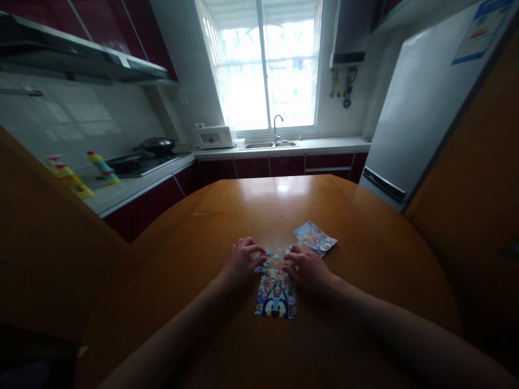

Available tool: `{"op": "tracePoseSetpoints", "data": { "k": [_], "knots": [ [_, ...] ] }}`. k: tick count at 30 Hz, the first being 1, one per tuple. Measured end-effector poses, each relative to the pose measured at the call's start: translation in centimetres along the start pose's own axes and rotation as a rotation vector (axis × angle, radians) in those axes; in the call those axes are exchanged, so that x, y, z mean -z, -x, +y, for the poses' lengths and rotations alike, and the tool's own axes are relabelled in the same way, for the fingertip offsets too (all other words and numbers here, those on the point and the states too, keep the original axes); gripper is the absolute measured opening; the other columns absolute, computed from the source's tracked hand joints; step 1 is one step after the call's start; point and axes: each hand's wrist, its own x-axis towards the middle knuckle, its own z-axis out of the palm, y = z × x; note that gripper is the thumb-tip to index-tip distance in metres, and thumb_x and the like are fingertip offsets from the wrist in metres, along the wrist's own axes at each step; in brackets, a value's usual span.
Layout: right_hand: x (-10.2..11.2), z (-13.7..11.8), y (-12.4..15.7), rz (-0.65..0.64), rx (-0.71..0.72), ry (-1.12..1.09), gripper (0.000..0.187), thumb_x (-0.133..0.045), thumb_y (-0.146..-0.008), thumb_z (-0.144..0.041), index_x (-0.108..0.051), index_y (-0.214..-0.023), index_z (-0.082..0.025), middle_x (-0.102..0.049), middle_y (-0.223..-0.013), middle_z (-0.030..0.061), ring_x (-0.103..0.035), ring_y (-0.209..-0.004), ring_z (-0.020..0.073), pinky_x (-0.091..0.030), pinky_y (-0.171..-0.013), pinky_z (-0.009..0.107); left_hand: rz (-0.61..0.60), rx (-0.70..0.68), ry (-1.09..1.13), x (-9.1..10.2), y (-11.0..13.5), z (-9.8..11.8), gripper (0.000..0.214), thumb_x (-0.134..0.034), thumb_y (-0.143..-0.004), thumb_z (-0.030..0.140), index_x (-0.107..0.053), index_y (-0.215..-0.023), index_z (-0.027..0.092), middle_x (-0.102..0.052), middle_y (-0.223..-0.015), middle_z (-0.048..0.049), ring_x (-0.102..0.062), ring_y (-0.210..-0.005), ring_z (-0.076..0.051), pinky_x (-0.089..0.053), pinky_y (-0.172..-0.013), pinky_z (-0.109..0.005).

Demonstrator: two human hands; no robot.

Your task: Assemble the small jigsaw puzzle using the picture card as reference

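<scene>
A small colourful jigsaw puzzle (275, 297) lies on a round wooden table (251, 216), its lower part joined, its upper edge ragged. My left hand (241, 262) rests at the puzzle's upper left corner, fingers curled and pinched on a loose puzzle piece (261, 265). My right hand (308, 267) rests at the upper right corner, fingers bent down onto the pieces there; what it holds is hidden. A few loose pieces (273, 255) lie between the two hands. A printed paper packet (314, 238) lies just beyond my right hand.
Behind the table runs a kitchen counter with a sink (270, 144), a white microwave (214, 136), a stove with a pan (156, 145) and bottles (101, 167) at the left. A grey fridge (421, 108) stands at the right. Wooden chair backs flank both sides.
</scene>
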Motion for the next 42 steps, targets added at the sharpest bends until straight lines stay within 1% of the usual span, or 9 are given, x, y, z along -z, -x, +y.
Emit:
{"op": "tracePoseSetpoints", "data": {
  "k": [5,11,15,18,21,22,26,35,42],
  "knots": [
    [-0.3,-1.4,1.0,-0.112,0.067,0.022,0.05,-0.074,-0.076,-0.06,-0.066,-0.104,-0.019,-0.06,-0.108,0.0121,-0.053,-0.104,0.0301,-0.043,-0.089,0.04,-0.122,-0.097,-0.031,0.1,1.4,1.5,0.014,-0.081,-0.077,0.035,-0.079,-0.091,0.032,-0.063,-0.096,-0.0036,-0.053,-0.095,-0.023,-0.04,-0.086,-0.035],
    [0.2,-2.3,1.3,-0.224,-0.061,0.04,0.056,-0.08,-0.071,-0.055,-0.063,-0.106,-0.016,-0.06,-0.11,0.0142,-0.053,-0.102,0.0316,-0.043,-0.085,0.041,-0.078,-0.089,-0.044,-0.7,1.2,1.8,0.01,-0.07,-0.088,0.029,-0.078,-0.094,0.03,-0.064,-0.097,-0.004,-0.052,-0.095,-0.022,-0.04,-0.087,-0.035],
    [0.1,-2.0,1.5,-0.239,-0.099,-0.027,0.057,-0.084,-0.069,-0.049,-0.062,-0.108,-0.013,-0.06,-0.113,0.0158,-0.053,-0.105,0.0315,-0.042,-0.088,0.039,-0.151,-0.211,-0.035,-0.4,1.5,2.7,0.023,-0.072,-0.087,0.034,-0.073,-0.11,0.032,-0.064,-0.112,-0.0046,-0.051,-0.105,-0.025,-0.039,-0.094,-0.039],
    [-0.1,-1.5,1.6,-0.209,-0.067,-0.068,0.041,-0.08,-0.076,-0.038,-0.063,-0.104,-0.014,-0.061,-0.113,0.0152,-0.054,-0.105,0.0289,-0.042,-0.088,0.036,-0.185,-0.26,0.011,-0.6,1.7,3.4,0.026,-0.078,-0.081,0.031,-0.072,-0.107,0.028,-0.065,-0.115,-0.0051,-0.051,-0.11,-0.026,-0.039,-0.096,-0.039],
    [-0.2,-0.9,1.4,-0.152,-0.069,-0.114,0.007,-0.063,-0.087,-0.021,-0.064,-0.092,-0.017,-0.064,-0.102,0.0106,-0.058,-0.095,0.0226,-0.041,-0.079,0.03,-0.172,-0.226,0.127,-1.1,1.6,3.5,0.005,-0.072,-0.086,0.026,-0.071,-0.086,0.021,-0.067,-0.096,-0.0048,-0.056,-0.096,-0.022,-0.043,-0.089,-0.034],
    [-0.2,-0.7,1.3,-0.138,-0.083,-0.135,0.005,-0.059,-0.087,-0.018,-0.064,-0.088,-0.018,-0.065,-0.097,0.0087,-0.059,-0.091,0.0211,-0.04,-0.076,0.029,-0.181,-0.214,0.187,-1.1,1.5,3.5,0.007,-0.069,-0.088,0.026,-0.071,-0.084,0.02,-0.066,-0.091,-0.0045,-0.057,-0.09,-0.02,-0.045,-0.084,-0.032],
    [-0.5,-0.1,0.7,-0.1,-0.097,-0.237,0.013,-0.056,-0.084,-0.011,-0.065,-0.082,-0.02,-0.068,-0.085,0.0034,-0.062,-0.082,0.0182,-0.039,-0.071,0.025,-0.203,-0.2,0.364,-0.9,1.5,3.5,0.019,-0.056,-0.096,0.027,-0.073,-0.094,0.018,-0.065,-0.089,-0.0053,-0.059,-0.078,-0.016,-0.046,-0.071,-0.026],
    [-0.7,0.1,0.3,-0.054,0.067,-0.22,0.017,-0.051,-0.091,-0.015,-0.066,-0.086,-0.019,-0.07,-0.087,0.0052,-0.063,-0.081,0.0187,-0.04,-0.071,0.026,-0.219,-0.14,0.422,-1.1,1.7,4.1,0.025,-0.048,-0.099,0.026,-0.071,-0.097,0.017,-0.071,-0.088,-0.004,-0.063,-0.08,-0.016,-0.047,-0.075,-0.026],
    [-1.0,0.2,0.1,0.022,0.049,-0.142,0.013,-0.053,-0.094,-0.022,-0.065,-0.089,-0.019,-0.07,-0.085,0.0045,-0.063,-0.081,0.0183,-0.039,-0.069,0.026,-0.163,-0.104,0.493,-1.9,1.6,3.7,0.019,-0.063,-0.091,0.027,-0.071,-0.106,0.019,-0.074,-0.098,-0.0034,-0.067,-0.089,-0.018,-0.049,-0.081,-0.026]
  ]
}}
